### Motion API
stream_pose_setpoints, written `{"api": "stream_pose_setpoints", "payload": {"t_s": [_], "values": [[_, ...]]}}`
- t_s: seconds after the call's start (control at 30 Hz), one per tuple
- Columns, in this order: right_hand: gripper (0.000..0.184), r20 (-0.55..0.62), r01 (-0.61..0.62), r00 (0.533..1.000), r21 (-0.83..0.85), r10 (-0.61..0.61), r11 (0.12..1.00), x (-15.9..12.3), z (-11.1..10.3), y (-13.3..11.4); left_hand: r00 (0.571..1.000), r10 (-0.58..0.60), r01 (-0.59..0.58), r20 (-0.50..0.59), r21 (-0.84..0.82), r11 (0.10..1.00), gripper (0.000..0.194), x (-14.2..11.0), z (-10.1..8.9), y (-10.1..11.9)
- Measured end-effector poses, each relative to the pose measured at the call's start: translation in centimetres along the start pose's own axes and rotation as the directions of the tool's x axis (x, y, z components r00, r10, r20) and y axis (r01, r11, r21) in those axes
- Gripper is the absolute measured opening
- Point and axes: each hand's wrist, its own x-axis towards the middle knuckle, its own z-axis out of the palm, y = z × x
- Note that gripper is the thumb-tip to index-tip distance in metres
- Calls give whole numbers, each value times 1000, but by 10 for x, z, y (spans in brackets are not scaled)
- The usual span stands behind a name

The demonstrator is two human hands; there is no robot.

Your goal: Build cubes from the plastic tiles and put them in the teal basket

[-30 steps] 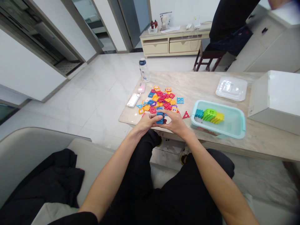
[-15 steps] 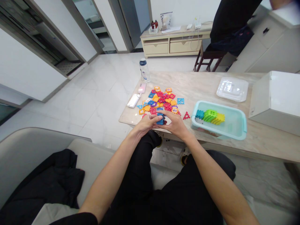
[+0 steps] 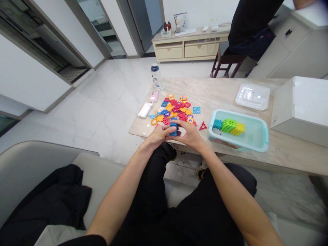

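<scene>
My left hand [image 3: 158, 134] and my right hand [image 3: 189, 135] meet at the table's near edge, both closed around a small blue block piece [image 3: 174, 129] held between their fingertips. Just beyond them lies a heap of flat interlocking tiles [image 3: 176, 109] in red, orange and blue, with a red triangle tile [image 3: 203, 126] off to its right. A light blue tub [image 3: 256, 135] to the right holds teal, green and yellow cubes [image 3: 229, 126] built from such tiles.
A water bottle [image 3: 156, 76], a pink item [image 3: 154, 96] and a white device [image 3: 145, 110] sit at the table's left end. A clear lid [image 3: 252, 96] and a white box [image 3: 299, 107] are at the right. Another person [image 3: 252, 27] stands behind by a stool [image 3: 225, 63].
Both hands stay on the blue piece with only slight finger shifts. The view has drifted a little.
</scene>
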Motion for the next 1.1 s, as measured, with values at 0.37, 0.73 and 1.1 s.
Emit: {"api": "stream_pose_setpoints", "payload": {"t_s": [0.37, 0.73, 1.1], "values": [[54, -35, -32, 999, -96, 29, 995, -2, 2, 14, 995, 70, -58, -67, 165, 985, 62, 3, -1, 3], [55, -27, -47, 999, -256, 41, 966, -6, 10, 21, 846, 485, -255, -220, 632, 732, 28, 7, 14, -11], [60, -43, -448, 855, 438, 516, 779, 8, 9, 10, 842, 369, -277, -393, 271, 922, 47, 6, 1, 3]]}}
